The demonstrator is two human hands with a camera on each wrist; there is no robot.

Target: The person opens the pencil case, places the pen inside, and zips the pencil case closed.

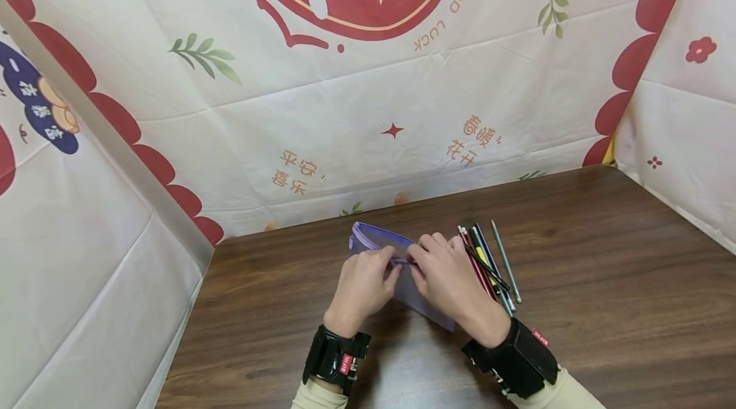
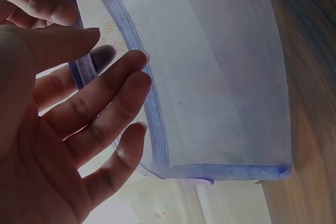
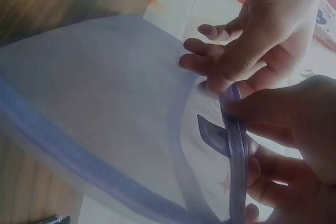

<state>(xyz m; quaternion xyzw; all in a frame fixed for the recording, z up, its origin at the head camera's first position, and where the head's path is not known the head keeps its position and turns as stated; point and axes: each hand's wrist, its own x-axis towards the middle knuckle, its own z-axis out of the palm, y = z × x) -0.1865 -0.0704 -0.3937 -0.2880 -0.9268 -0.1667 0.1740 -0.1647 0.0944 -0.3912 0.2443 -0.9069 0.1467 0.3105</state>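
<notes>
A see-through purple mesh zip pouch (image 1: 418, 299) is held up at a slant over the table between both hands. My left hand (image 1: 363, 284) pinches the zipper edge (image 2: 84, 69) between thumb and index finger, its other fingers spread behind the mesh. Close beside it, my right hand (image 1: 451, 278) pinches the same edge, as the right wrist view also shows. A small purple tab (image 3: 214, 135) sticks out from the zipper band (image 3: 237, 166) near the right fingers. Through the mesh no contents show.
Several pencils and pens (image 1: 501, 262) lie in a loose bundle just right of the right hand, one dark pen crossing the others. The brown wooden table (image 1: 621, 281) runs back to a printed white cloth (image 1: 368, 102). A cloth-covered panel (image 1: 98, 255) stands at the left.
</notes>
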